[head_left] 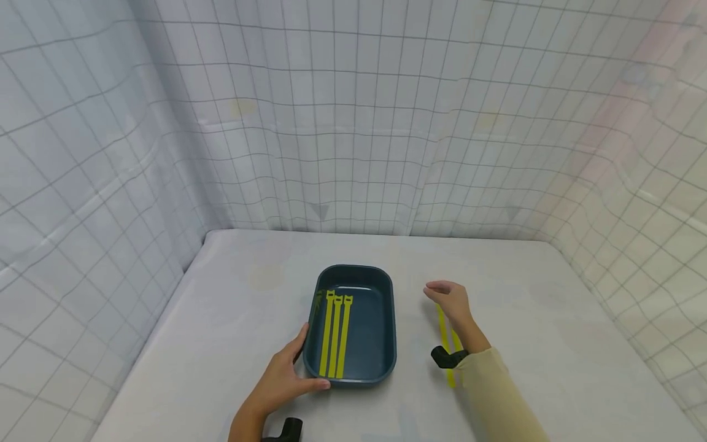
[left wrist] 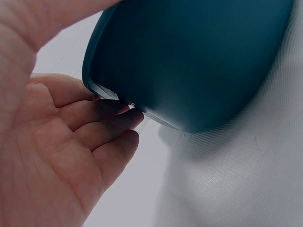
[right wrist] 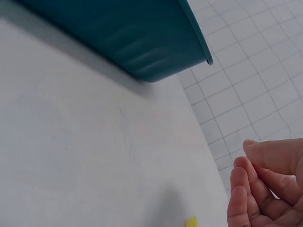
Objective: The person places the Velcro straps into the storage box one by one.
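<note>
A dark teal tray [head_left: 367,344] with rounded corners sits on the table. In its left half lie three yellow strap-style cable ties [head_left: 334,337], side by side with their slotted heads at the far end. My left hand [head_left: 282,377] grips the tray's near left corner, thumb at the near rim and fingers against the side wall. To the right of the tray, my right hand [head_left: 450,301] hovers over more yellow cable ties [head_left: 444,331], partly hidden by the hand and forearm. In the right wrist view its fingers bend loosely towards the thumb [right wrist: 272,156], with nothing held.
A white cloth covers the table [head_left: 265,276]. White curtains [head_left: 331,123] with a dark grid pattern enclose the back and both sides. Black wrist-camera mounts show at my left wrist [head_left: 289,430] and my right wrist [head_left: 447,357].
</note>
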A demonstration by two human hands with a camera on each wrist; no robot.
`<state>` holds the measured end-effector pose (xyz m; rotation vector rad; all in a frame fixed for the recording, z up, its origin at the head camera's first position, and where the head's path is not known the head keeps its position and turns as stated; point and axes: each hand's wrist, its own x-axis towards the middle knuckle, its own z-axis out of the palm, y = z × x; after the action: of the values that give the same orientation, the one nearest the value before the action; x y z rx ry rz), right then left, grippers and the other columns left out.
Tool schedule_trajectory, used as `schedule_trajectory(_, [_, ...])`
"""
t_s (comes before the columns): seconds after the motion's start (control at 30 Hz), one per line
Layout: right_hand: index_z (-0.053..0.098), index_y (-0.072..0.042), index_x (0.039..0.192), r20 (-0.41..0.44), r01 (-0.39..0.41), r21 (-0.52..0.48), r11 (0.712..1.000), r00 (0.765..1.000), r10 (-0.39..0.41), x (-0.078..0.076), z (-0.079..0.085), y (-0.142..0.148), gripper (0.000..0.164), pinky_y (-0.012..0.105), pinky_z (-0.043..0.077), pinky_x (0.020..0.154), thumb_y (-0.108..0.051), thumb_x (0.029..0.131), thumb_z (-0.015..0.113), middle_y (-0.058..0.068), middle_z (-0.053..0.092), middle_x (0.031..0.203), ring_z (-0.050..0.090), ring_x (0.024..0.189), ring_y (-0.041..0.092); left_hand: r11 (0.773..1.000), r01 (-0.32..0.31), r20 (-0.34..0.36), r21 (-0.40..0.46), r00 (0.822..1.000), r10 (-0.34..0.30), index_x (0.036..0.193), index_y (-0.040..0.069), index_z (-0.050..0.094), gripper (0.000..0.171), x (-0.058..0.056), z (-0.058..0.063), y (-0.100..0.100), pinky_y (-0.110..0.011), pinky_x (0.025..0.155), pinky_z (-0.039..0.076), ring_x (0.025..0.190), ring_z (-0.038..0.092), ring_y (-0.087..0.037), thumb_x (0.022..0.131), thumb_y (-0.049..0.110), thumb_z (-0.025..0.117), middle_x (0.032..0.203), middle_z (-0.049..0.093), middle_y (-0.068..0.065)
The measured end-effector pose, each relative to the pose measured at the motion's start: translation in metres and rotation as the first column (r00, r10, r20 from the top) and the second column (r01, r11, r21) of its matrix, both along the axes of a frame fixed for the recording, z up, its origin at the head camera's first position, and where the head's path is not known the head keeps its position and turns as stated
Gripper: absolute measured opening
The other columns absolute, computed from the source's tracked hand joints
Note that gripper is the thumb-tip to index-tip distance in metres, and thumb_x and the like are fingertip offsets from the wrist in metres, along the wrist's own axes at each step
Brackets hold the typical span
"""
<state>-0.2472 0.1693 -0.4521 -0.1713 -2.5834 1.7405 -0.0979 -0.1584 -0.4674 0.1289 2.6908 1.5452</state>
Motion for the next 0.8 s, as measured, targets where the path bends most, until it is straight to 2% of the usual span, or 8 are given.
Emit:
schedule_trajectory(0.37, [0.064, 0.007, 0.106, 0.032, 0.024, 0.059, 0.998, 0.999, -0.026, -0.001, -0.012, 0.019, 0.029, 0.037, 0.047, 0.081, -0.014, 0.085, 0.065, 0.019, 0.064, 0.104, 0.056, 0.097, 0.030, 1.000, -0.006, 0.003, 0.001, 1.000, 0.006, 0.146, 0.005, 0.022, 0.119, 0.000, 0.001, 0.001, -0.048, 0.101, 0.031, 0.132, 0.029, -0.030, 0.054, 0.044, 0.087, 0.146, 0.027, -0.011])
schedule_trajectory(0.63, [0.062, 0.009, 0.109, 0.038, 0.071, 0.057, 0.996, 0.997, -0.073, 0.001, -0.017, 0.024, 0.031, 0.030, 0.051, 0.072, -0.011, 0.085, 0.064, 0.023, 0.063, 0.104, 0.060, 0.091, 0.031, 1.000, -0.008, 0.005, 0.001, 1.000, 0.008, 0.146, 0.004, 0.022, 0.119, 0.000, 0.000, 0.001, -0.048, 0.101, 0.031, 0.132, 0.029, -0.030, 0.054, 0.043, 0.087, 0.146, 0.027, -0.011])
schedule_trajectory(0.8, [0.061, 0.010, 0.110, 0.051, 0.065, 0.084, 0.994, 0.996, -0.070, 0.001, -0.017, 0.025, 0.032, 0.036, 0.050, 0.079, -0.009, 0.084, 0.064, 0.024, 0.062, 0.106, 0.058, 0.096, 0.033, 1.000, -0.006, 0.006, 0.004, 1.000, 0.006, 0.145, 0.004, 0.022, 0.119, 0.000, 0.001, 0.001, -0.047, 0.101, 0.031, 0.132, 0.029, -0.030, 0.054, 0.043, 0.087, 0.146, 0.027, -0.012])
